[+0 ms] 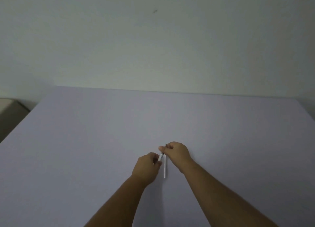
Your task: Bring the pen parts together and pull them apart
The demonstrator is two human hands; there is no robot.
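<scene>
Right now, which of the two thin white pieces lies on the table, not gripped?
The long white tube lies flat between the hands. The short piece is lifted, gripped by left hand and right hand.

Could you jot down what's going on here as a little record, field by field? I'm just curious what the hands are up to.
Surface: pale lilac table set against a plain wall
Left hand: left hand grips the lower end of a thin pen
Right hand: right hand pinches the pen's upper end, its dark tip poking out above the fingers
Lying on the table: slim white stick, perhaps the pen's cap or tube, just beneath the hands
Left edge: a beige object beside the table, too dim to identify
</scene>
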